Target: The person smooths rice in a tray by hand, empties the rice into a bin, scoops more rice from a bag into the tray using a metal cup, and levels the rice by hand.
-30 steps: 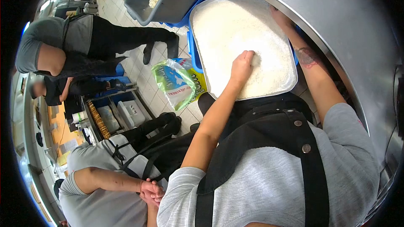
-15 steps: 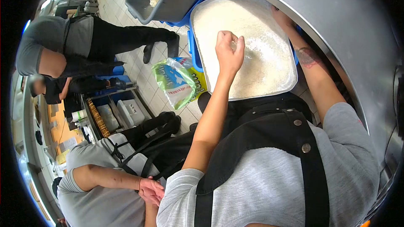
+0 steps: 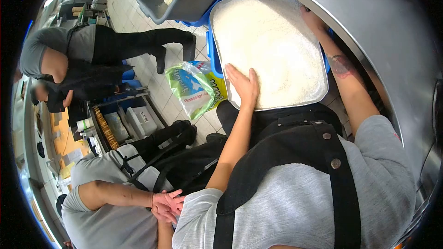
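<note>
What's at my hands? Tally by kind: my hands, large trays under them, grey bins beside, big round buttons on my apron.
Hands: 2 (left hand, right hand)
Large tray: 1
Grey bin: 1
Big round buttons: 2
Total: 6

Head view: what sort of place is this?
Most likely a commercial kitchen or food-prep area. The signs: a large tray of pale, grainy stuff that looks like food, a co-worker with apron ties at the back, and a tiled floor.
</note>
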`<action>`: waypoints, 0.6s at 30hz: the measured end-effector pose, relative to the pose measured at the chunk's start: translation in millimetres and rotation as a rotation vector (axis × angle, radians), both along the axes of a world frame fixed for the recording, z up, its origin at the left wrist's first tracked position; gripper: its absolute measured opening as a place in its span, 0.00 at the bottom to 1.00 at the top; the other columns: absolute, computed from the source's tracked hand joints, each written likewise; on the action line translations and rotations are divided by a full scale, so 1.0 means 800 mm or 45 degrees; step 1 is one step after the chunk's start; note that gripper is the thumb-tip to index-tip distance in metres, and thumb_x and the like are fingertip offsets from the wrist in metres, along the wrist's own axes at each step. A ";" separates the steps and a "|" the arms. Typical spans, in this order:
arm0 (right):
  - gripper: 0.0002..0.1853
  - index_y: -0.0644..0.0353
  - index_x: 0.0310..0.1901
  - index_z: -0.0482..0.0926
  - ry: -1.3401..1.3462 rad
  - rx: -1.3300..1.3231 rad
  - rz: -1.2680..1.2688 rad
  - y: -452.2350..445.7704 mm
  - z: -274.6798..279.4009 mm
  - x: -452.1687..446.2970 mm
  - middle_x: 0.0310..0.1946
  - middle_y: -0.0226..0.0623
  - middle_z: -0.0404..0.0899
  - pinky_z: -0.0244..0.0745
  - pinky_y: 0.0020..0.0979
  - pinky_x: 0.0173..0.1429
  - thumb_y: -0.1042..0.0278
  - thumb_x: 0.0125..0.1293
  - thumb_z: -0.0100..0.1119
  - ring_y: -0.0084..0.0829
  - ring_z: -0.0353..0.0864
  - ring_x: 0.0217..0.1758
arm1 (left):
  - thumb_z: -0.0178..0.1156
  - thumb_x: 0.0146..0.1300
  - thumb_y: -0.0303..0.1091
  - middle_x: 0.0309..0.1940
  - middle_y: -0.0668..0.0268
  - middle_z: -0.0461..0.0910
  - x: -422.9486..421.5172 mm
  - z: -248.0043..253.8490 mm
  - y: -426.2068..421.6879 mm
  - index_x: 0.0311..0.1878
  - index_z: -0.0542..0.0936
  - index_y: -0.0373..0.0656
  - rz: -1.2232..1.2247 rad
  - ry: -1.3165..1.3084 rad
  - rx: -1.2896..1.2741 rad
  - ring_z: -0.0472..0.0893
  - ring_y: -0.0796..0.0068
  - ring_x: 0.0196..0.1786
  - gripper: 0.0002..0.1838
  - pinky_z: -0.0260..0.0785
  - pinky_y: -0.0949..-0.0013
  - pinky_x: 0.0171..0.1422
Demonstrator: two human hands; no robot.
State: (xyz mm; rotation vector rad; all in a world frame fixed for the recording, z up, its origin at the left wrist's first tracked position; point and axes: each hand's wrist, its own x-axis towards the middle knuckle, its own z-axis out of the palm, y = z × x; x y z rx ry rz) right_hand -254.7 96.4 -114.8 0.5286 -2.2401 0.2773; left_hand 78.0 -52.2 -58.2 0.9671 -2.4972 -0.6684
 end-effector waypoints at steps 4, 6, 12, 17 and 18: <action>0.22 0.57 0.45 0.83 -0.154 -0.198 0.141 0.006 -0.012 -0.006 0.41 0.47 0.84 0.77 0.45 0.49 0.48 0.57 0.59 0.51 0.82 0.43 | 0.62 0.58 0.40 0.70 0.33 0.50 -0.050 -0.007 -0.038 0.69 0.51 0.20 0.008 0.220 0.059 0.50 0.41 0.75 0.45 0.39 0.52 0.79; 0.21 0.57 0.44 0.84 -0.464 -0.360 0.107 0.004 0.010 -0.007 0.40 0.46 0.84 0.77 0.45 0.49 0.48 0.57 0.59 0.51 0.82 0.43 | 0.64 0.56 0.41 0.69 0.36 0.55 -0.079 -0.005 -0.064 0.68 0.55 0.23 -0.033 0.254 0.090 0.54 0.42 0.73 0.45 0.42 0.53 0.78; 0.20 0.58 0.42 0.84 -0.048 -0.222 0.129 0.000 0.019 0.003 0.39 0.47 0.84 0.77 0.45 0.48 0.49 0.58 0.58 0.50 0.83 0.41 | 0.67 0.51 0.40 0.64 0.44 0.67 -0.127 0.003 -0.087 0.63 0.69 0.33 -0.358 0.209 0.128 0.64 0.46 0.68 0.37 0.52 0.55 0.74; 0.20 0.58 0.42 0.84 -0.485 -0.286 0.091 0.000 0.004 -0.007 0.39 0.47 0.84 0.77 0.45 0.48 0.50 0.57 0.59 0.51 0.83 0.42 | 0.66 0.52 0.41 0.61 0.49 0.71 -0.100 0.027 -0.023 0.59 0.73 0.37 -0.719 0.053 0.084 0.65 0.47 0.68 0.31 0.53 0.51 0.73; 0.20 0.58 0.43 0.84 -0.299 -0.233 0.093 -0.003 -0.035 -0.017 0.40 0.47 0.84 0.77 0.45 0.48 0.50 0.57 0.59 0.51 0.83 0.42 | 0.66 0.51 0.41 0.63 0.51 0.70 -0.087 0.028 -0.006 0.60 0.73 0.40 -0.770 -0.034 0.046 0.64 0.47 0.69 0.32 0.51 0.47 0.74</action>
